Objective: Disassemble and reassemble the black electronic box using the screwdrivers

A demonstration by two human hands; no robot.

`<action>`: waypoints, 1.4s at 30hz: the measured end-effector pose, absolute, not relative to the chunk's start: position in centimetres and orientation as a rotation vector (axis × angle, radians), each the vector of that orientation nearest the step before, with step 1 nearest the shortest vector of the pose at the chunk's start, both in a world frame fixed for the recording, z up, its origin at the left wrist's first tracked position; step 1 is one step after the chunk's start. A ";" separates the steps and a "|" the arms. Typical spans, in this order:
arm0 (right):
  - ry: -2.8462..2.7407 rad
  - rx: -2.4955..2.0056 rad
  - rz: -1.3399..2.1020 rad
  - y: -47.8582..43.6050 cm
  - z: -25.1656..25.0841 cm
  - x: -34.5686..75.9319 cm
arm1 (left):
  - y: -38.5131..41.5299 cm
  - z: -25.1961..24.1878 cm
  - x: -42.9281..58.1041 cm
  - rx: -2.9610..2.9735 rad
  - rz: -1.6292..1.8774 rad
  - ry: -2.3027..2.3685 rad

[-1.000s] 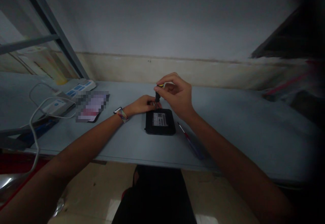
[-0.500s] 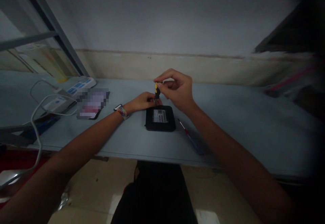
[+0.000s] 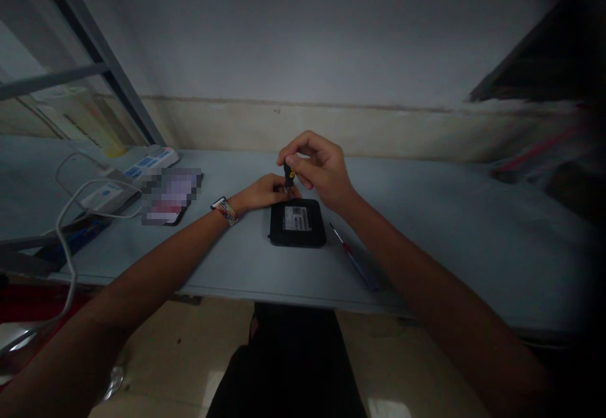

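Observation:
Between the fingers of my right hand (image 3: 319,168) is a short black-and-yellow screwdriver (image 3: 289,173), held upright with its shaft pointing down at the far edge of a black box (image 3: 284,236). That box is flat and square, with a white printed label on top. My left hand (image 3: 269,192) rests at the box's far left corner, its fingers bent close around the screwdriver's shaft; what exactly they grip is too small to make out. A second screwdriver (image 3: 354,259), with a red and blue handle, lies on the table just right of the box, near my right forearm.
On the left of the blue-grey table (image 3: 227,260) are a phone (image 3: 173,197), a white power strip (image 3: 111,194) with cables, and a yellowish clear container (image 3: 92,121). A metal frame post (image 3: 125,99) rises there. A wall runs along the back; a blurred pinkish-red item (image 3: 534,153) sits far right.
The screwdriver has turned in my right hand: its yellow patch now faces another way. My right hand has shifted slightly left. The left hand and box stay almost in place.

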State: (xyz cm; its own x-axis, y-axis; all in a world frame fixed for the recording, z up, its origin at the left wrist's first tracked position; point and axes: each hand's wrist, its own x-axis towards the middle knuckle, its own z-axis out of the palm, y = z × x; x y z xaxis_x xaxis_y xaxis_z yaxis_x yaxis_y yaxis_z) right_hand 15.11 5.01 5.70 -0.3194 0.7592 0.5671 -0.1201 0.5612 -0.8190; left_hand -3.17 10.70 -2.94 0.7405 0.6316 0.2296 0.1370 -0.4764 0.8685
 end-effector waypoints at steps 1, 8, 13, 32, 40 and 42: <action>-1.666 -0.560 0.983 5.1 5.7 15.0 | 10.7 -3.0 -3.1 2.004 0.674 0.578; -1.601 -0.585 1.108 6.0 5.2 14.6 | 10.5 -3.0 -3.0 2.042 0.693 0.609; -1.599 -0.552 1.108 5.7 5.4 15.2 | 10.2 -2.5 -3.1 2.060 0.682 0.621; -1.728 -0.535 0.914 5.6 5.7 16.8 | 9.7 -1.8 -3.1 2.032 0.655 0.570; -1.660 -0.523 0.975 5.5 5.7 16.0 | 10.1 -2.4 -3.3 2.033 0.656 0.593; -1.642 -0.527 1.004 5.4 5.9 15.5 | 10.1 -2.5 -3.3 2.027 0.663 0.598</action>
